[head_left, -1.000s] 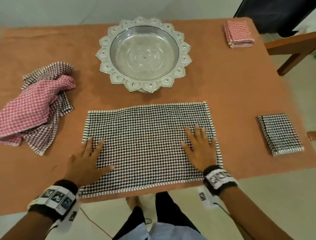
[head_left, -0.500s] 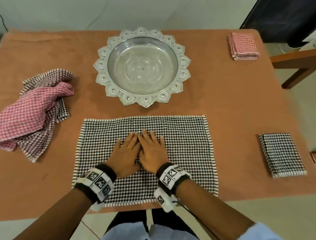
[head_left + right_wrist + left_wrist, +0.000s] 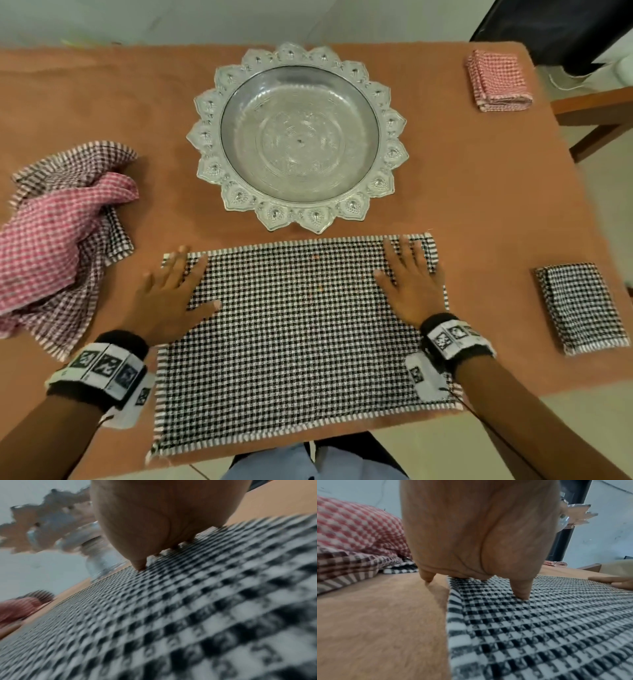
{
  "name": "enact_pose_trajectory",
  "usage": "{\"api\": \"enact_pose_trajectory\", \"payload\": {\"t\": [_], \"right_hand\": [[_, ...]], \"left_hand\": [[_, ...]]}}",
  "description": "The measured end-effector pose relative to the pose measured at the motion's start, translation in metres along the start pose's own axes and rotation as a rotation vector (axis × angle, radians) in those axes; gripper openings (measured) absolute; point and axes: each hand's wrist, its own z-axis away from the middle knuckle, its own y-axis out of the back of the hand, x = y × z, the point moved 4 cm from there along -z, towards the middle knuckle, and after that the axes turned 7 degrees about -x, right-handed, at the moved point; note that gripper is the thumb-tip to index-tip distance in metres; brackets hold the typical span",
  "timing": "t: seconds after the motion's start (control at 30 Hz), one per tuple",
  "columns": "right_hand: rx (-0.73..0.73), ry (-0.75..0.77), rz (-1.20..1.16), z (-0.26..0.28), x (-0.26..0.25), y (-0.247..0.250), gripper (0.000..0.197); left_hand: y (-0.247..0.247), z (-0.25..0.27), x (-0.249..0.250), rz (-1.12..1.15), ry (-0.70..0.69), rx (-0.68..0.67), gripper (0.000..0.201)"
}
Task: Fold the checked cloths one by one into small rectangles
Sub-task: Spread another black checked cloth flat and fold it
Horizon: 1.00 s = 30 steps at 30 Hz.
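A black-and-white checked cloth (image 3: 301,335) lies spread flat on the brown table (image 3: 102,102), its near edge hanging slightly over the table's front. My left hand (image 3: 171,291) lies flat with straight fingers on the cloth's far-left corner, partly on the table. My right hand (image 3: 407,281) presses flat on the far-right corner. In the left wrist view the left palm (image 3: 471,534) rests on the cloth (image 3: 539,628); the right wrist view is blurred, with the right palm (image 3: 154,520) on the cloth (image 3: 171,615).
A crumpled pile of a red checked cloth (image 3: 51,240) and a dark checked cloth (image 3: 68,164) sits at the left. A silver scalloped bowl (image 3: 298,137) stands behind the spread cloth. A folded black checked cloth (image 3: 579,305) lies right, a folded red one (image 3: 498,80) far right.
Both hands slid apart from the middle of the cloth out to its far corners, smoothing it flat. The camera has come closer.
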Motion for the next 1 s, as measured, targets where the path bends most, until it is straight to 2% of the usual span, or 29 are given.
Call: {"api": "enact_pose_trajectory", "payload": {"t": [0.1,0.2,0.3,0.4,0.47,0.57,0.7,0.77,0.87,0.93,1.0], "right_hand": [[0.014,-0.088,-0.026,0.001,0.025,0.012,0.067],[0.081,-0.069,-0.051,0.001,0.011,0.018,0.067],[0.114,0.103,-0.008,0.000,-0.036,0.014,0.066],[0.025,0.343,0.019,0.004,-0.108,-0.009,0.065],[-0.067,0.464,0.090,0.007,-0.152,-0.031,0.064],[-0.123,0.499,0.159,0.003,-0.184,-0.043,0.063],[-0.061,0.419,0.144,-0.006,-0.154,-0.031,0.062],[-0.008,0.345,0.141,-0.008,-0.125,-0.022,0.062],[0.021,0.314,0.105,-0.008,-0.099,-0.008,0.063],[0.032,0.401,0.061,-0.010,-0.113,-0.002,0.062],[0.026,0.545,0.009,-0.012,-0.142,0.002,0.056]], "left_hand": [[0.002,-0.001,0.000,0.028,0.025,-0.021,0.112],[0.001,-0.005,0.016,0.035,-0.016,0.026,0.103],[-0.004,-0.007,0.042,0.000,-0.126,0.023,0.093],[-0.012,-0.009,0.057,-0.021,-0.171,-0.014,0.092],[-0.014,-0.009,0.050,-0.013,-0.149,-0.010,0.092],[-0.010,-0.006,0.019,0.042,-0.052,0.008,0.093],[-0.006,0.000,-0.017,0.090,0.027,0.041,0.099],[-0.008,0.004,-0.025,0.157,0.012,0.109,0.100],[-0.008,0.022,-0.028,0.270,-0.016,0.305,0.090],[-0.010,0.042,-0.030,0.351,-0.007,0.431,0.071],[-0.023,0.058,-0.024,0.434,-0.019,0.466,0.053]]}}
